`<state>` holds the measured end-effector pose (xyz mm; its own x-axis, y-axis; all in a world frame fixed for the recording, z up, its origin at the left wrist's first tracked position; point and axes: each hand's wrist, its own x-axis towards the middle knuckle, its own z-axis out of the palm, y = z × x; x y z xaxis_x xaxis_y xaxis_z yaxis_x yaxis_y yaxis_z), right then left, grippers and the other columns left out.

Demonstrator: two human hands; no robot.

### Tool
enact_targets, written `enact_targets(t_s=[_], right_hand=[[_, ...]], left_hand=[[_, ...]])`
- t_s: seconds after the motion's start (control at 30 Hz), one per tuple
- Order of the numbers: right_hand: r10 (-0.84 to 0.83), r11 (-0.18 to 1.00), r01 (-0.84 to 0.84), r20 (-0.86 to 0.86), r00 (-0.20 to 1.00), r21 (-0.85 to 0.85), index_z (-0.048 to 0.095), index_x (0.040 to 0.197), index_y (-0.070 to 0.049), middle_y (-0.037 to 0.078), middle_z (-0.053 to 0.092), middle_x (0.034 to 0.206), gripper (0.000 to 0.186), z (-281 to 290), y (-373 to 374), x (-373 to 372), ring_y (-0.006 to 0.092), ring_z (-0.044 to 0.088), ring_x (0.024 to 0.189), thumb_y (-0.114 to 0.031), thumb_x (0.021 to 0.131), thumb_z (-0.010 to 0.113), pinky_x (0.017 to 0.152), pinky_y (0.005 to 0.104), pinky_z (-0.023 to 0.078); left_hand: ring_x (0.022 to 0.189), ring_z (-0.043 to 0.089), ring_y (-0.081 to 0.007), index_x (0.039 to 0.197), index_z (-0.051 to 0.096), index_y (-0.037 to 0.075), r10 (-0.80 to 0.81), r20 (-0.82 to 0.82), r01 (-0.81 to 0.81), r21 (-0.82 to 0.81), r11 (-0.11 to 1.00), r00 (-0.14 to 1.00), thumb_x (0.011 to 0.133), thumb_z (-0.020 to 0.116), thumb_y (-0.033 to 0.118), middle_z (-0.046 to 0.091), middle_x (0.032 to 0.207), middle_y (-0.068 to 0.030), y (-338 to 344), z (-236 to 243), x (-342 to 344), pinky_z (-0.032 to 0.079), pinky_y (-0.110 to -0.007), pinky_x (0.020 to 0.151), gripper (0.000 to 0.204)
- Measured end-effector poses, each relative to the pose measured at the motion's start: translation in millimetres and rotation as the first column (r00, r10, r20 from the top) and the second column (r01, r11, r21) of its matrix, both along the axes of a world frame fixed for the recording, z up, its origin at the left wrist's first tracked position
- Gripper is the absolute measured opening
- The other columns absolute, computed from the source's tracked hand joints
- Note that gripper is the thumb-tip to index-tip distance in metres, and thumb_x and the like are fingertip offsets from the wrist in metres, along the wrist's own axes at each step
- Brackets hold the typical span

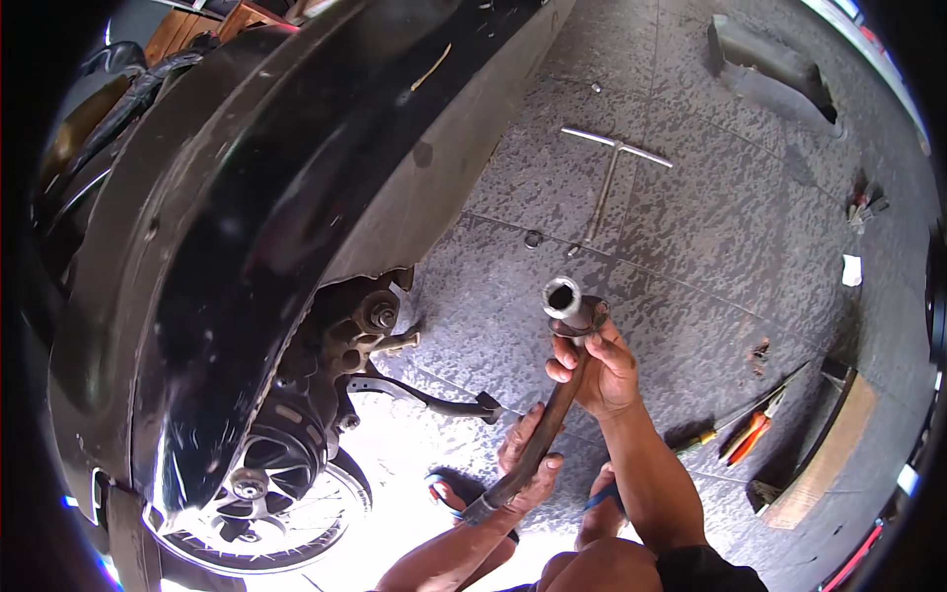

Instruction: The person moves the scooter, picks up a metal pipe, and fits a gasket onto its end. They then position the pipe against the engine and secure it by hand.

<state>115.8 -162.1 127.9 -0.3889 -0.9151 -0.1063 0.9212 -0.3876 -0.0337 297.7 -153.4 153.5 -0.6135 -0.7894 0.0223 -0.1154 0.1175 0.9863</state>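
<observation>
Between both hands I hold a socket wrench with a long, rusty-brown handle (558,407), tilted so that its bright round socket (562,296) faces up at the top end. My right hand (604,373) is closed around the neck just below the socket, its thumb and fingers near the dark head. Lower down, my left hand (531,464) wraps the handle near its butt end. To the left stands a black scooter (266,187), its body over a greasy mechanism with a threaded shaft end (383,316). A curved metal lever (424,397) sticks out towards my hands.
A T-handle wrench (604,192) lies on the tiled floor beyond my hands, beside a small metal ring (534,239). Right of me are a screwdriver (702,437), orange-handled pliers (752,439) and a wooden block (827,454). A grey metal piece (764,79) lies far right. The scooter's spoked wheel (330,518) is lower left.
</observation>
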Motion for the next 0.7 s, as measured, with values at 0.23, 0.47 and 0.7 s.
enact_targets(t_s=[0.23, 0.47, 0.7], right_hand=[[0.0, 1.0, 0.003, -0.112, 0.994, 0.024, 0.051, 0.121, -0.011, 0.01, 0.06, 0.105, 0.045, 6.7, 15.8, -11.8, 0.0171, 0.058, 0.081, -0.018, 0.083, 0.073, 0.066, 0.0331, 0.048], [-0.028, 0.999, 0.036, -0.17, 0.985, 0.041, 0.05, 0.123, -0.013, 0.011, 0.061, 0.105, 0.052, 17.0, 23.1, -17.5, 0.0202, 0.059, 0.085, -0.011, 0.078, 0.077, 0.069, 0.036, 0.048], [-0.046, 0.999, 0.044, -0.18, 0.983, -0.012, 0.052, 0.12, -0.013, 0.01, 0.062, 0.101, 0.051, 21.7, 20.5, -20.3, 0.0221, 0.059, 0.087, -0.011, 0.076, 0.079, 0.073, 0.0375, 0.046]], left_hand=[[0.075, 0.053, -0.0167, 0.133, 0.051, 0.0, -0.063, -0.043, 0.062, -0.032, 0.998, 0.997, 0.088, 0.065, 0.051, 0.058, 0.096, -0.0106, 0.6, 0.8, 5.7, 0.044, -0.03, 0.067, 0.07], [0.078, 0.055, -0.0168, 0.132, 0.054, 0.002, -0.108, -0.015, 0.107, -0.022, 0.994, 0.994, 0.086, 0.068, 0.049, 0.06, 0.099, -0.0114, -1.3, 21.4, 9.1, 0.046, -0.03, 0.068, 0.067], [0.081, 0.059, -0.0171, 0.129, 0.056, -0.001, -0.175, -0.012, 0.169, -0.187, 0.968, 0.985, 0.084, 0.075, 0.038, 0.061, 0.111, -0.0163, -11.6, 26.3, 10.7, 0.05, -0.028, 0.068, 0.063]])
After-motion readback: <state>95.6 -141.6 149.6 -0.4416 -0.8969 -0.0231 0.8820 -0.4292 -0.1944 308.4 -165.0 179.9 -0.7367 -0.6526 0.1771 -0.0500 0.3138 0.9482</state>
